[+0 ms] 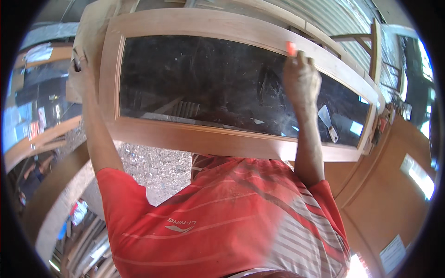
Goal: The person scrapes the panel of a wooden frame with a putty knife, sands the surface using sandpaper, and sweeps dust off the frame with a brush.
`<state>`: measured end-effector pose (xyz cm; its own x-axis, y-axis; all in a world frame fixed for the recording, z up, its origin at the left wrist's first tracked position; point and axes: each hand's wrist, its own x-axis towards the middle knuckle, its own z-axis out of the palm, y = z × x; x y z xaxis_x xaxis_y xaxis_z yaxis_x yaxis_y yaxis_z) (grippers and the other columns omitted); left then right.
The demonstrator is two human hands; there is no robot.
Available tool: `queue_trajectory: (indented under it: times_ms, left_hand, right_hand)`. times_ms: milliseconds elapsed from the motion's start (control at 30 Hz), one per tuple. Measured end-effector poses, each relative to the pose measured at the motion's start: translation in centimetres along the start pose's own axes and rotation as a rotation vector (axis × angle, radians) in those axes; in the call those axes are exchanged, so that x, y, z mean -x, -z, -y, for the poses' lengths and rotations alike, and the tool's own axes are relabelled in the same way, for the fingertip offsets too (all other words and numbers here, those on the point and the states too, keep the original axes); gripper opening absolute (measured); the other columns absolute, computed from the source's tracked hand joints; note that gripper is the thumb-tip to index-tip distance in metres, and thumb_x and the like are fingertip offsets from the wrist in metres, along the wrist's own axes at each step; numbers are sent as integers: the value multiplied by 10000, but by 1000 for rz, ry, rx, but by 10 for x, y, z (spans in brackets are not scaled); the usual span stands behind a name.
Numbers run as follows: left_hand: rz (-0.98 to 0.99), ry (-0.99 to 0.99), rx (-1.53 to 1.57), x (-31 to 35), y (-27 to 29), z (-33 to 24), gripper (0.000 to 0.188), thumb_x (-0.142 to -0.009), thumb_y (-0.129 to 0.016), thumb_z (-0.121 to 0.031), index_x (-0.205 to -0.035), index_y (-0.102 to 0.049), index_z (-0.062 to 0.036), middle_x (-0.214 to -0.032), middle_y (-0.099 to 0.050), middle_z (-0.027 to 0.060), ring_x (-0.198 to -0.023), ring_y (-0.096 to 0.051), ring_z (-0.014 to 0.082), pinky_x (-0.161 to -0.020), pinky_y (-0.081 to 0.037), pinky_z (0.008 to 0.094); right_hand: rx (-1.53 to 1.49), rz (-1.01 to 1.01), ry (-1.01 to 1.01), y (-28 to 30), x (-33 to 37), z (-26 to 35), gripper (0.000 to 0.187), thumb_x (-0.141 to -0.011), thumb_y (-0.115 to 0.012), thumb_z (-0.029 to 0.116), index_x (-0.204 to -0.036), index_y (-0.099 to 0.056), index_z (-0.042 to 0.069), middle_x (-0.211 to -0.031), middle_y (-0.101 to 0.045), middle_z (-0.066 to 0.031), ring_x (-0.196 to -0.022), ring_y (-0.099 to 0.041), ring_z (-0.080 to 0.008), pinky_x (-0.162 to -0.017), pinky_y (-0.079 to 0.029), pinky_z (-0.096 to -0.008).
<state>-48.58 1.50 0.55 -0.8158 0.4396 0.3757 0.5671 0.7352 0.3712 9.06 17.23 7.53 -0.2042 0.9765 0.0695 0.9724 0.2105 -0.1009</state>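
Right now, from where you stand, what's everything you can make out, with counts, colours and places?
Wooden frame: one, light brown, across the middle
Glass pane: one, dark, inside the frame
Scraper: one, silvery blade, pale handle, on the pane's right part
Orange-red object: one, at the right hand; kind unclear
Pale board: one, light wood, upper left
Corrugated sheeting: count unclear, grey, upper right
Brown panel: one, right
Wood pieces: too jumbled to count, brownish, lower left
Shirt: one, red with pale stripes, lower middle
Hands: two, bare; right over the pane, left by the pale board
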Motion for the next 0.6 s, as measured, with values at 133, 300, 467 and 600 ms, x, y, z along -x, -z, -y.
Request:
queue_trajectory:
  times_ms: [133, 300, 467, 600]
  left_hand:
    - [67, -123, -17, -92, -48, 85, 659, -977, -657, -526, -1332, -691, 28, -1274, -721, 251, -1151, -705, 397, -1008, -528, 474]
    - [258, -225, 112, -103, -77, 24, 604, -1025, -595, -400, -1444, -618, 34, -1408, -659, 265, -1316, -630, 392, -1102, -485, 457]
    - [256, -287, 191, -132, -91, 95, 675, -1010, -621, -463, -1465, -589, 35, -1438, -636, 270, -1335, -607, 414, -1121, -473, 466]
    - [305, -246, -88, -111, -74, 30, 767, -973, -676, -512, -1504, -542, 26, -1492, -578, 290, -1418, -522, 431, -1158, -434, 491]
  right_hand:
    - [-183, -33, 207, -20, 9, 93, 186, -960, -664, 143, -1116, -648, 44, -995, -672, -217, -913, -711, -383, -702, -619, -500]
    - [-396, -122, 452, -35, -5, 168, 158, -996, -663, 175, -1050, -642, 28, -900, -696, -231, -839, -733, -394, -690, -627, -487]
    - [-655, 56, 249, 14, 2, 142, 177, -1001, -658, 205, -983, -629, 32, -850, -702, -220, -750, -731, -401, -682, -611, -493]
    - [-500, -282, -50, 23, 24, -18, 129, -1026, -653, 191, -993, -727, 90, -863, -724, -108, -761, -727, -254, -681, -595, -363]
